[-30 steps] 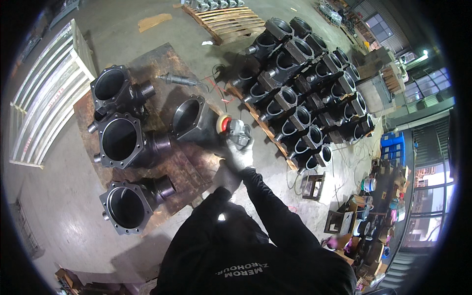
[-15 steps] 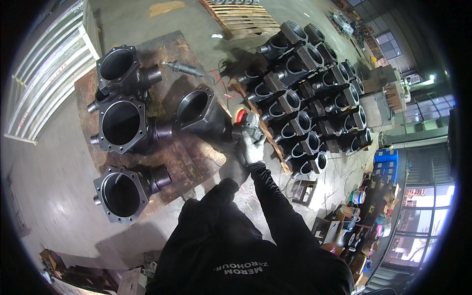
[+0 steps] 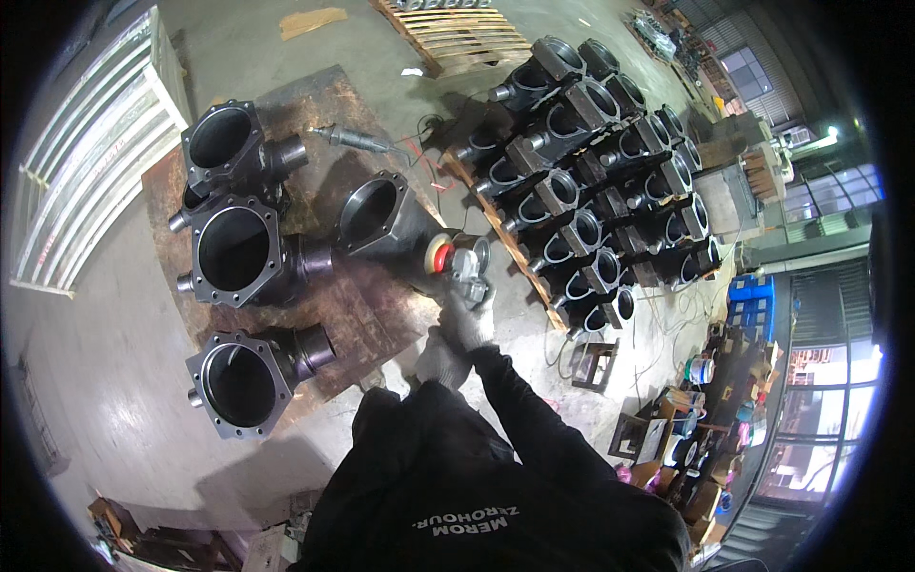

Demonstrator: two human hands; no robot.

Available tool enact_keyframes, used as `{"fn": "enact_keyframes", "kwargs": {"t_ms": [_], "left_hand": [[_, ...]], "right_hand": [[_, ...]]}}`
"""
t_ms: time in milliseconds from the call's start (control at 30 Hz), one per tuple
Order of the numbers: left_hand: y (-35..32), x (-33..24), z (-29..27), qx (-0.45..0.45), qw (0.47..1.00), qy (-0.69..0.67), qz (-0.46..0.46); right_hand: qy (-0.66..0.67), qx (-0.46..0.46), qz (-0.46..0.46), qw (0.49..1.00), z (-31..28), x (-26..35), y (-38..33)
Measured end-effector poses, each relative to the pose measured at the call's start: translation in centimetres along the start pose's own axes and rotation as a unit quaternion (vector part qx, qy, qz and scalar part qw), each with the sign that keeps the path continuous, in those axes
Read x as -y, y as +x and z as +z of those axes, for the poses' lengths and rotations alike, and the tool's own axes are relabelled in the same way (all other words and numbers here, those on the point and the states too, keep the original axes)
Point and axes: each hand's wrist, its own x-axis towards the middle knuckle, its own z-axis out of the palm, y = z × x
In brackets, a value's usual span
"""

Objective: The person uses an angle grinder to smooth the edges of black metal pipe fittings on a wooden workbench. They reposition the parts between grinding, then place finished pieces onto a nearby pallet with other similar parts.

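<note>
An angle grinder (image 3: 464,266) with a red and pale round disc (image 3: 439,255) is gripped in my right hand (image 3: 474,319), in a light work glove. My left hand (image 3: 441,362), in a grey glove, is closed round the rear of the grinder's body, its fingers partly hidden. The disc is at the neck of a black cast-metal pipe fitting (image 3: 412,243), which lies on a rusty metal plate. This fitting's wide bolt-holed flange faces away to the left, while its round collar (image 3: 482,250) shows just beyond the grinder.
Three similar castings (image 3: 233,250) stand along the left of the plate (image 3: 367,310). Another power tool (image 3: 353,139) lies at its far edge. Many black castings (image 3: 572,191) crowd a wooden pallet on the right. Cables trail over the floor. A white slatted crate (image 3: 95,162) stands far left.
The grinder has swung left and slightly down, bringing its disc from beyond the collar onto the fitting's neck. Both hands have shifted down and left with it; the collar now shows.
</note>
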Motion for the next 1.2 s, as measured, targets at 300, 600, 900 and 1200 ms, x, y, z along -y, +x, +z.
{"fn": "enact_keyframes", "kwargs": {"t_ms": [300,600,900,1200], "left_hand": [[-2.7,0.5,0.7,0.024,1.000,0.007,-0.007],[-0.8,1.6,3.6,-0.042,0.999,0.012,0.016],[0.6,-1.1,3.0,-0.004,0.999,0.015,0.050],[2.5,-7.1,7.1,-0.021,0.995,-0.025,0.092]], "right_hand": [[-0.059,-0.069,-0.041,0.995,-0.9,-2.0,-4.9],[-0.035,-0.041,-0.082,0.995,-0.5,0.3,-0.9],[-0.029,-0.092,-0.110,0.989,-1.9,2.2,0.7],[-0.181,-0.103,-0.204,0.956,-7.1,9.7,2.2]]}}
